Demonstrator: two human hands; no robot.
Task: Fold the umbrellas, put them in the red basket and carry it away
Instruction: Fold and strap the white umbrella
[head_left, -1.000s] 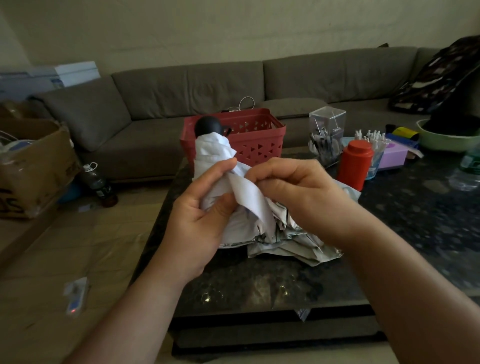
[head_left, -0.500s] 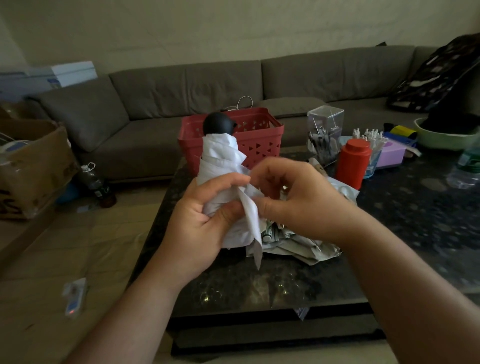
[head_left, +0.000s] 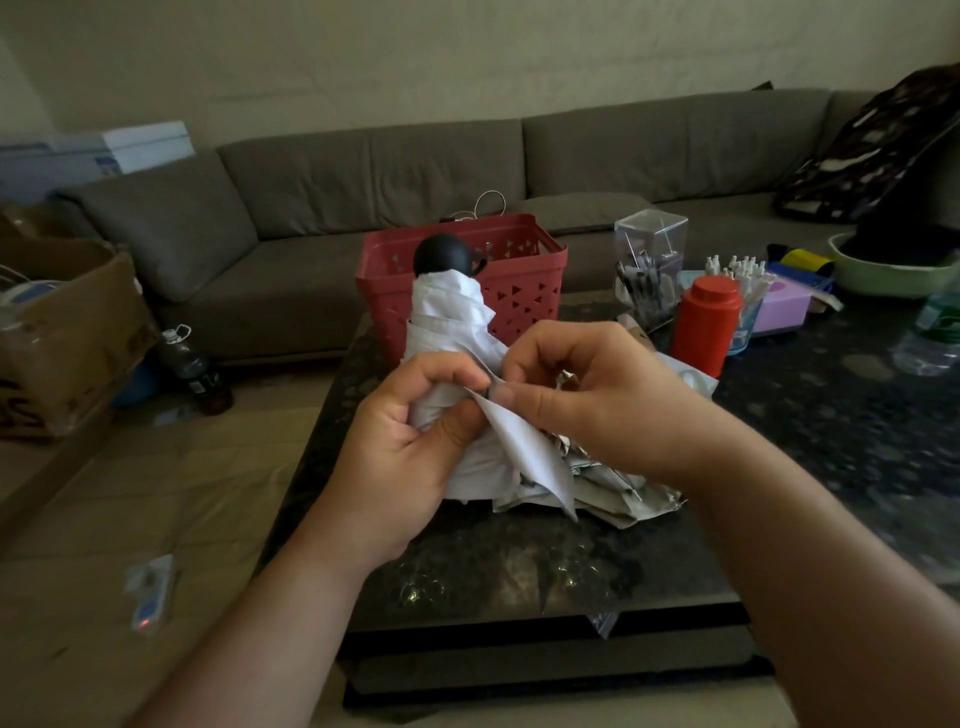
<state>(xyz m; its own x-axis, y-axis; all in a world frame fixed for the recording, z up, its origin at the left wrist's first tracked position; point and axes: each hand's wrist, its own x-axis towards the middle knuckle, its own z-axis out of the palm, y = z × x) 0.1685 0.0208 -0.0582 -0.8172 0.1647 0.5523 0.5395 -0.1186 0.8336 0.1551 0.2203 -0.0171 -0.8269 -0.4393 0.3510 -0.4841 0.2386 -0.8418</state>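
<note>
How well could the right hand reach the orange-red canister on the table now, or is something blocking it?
Probably yes. The orange-red canister stands upright just beyond the right hand, with nothing visible between them. But that hand is pinching a flap of the white umbrella, so it would have to let go first.

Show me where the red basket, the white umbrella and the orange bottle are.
red basket (head_left: 524, 291): head view, on its front wall.
white umbrella (head_left: 447, 312): head view, on the wrapped cloth below the black knob.
orange bottle (head_left: 704, 330): head view, on its body.
</note>
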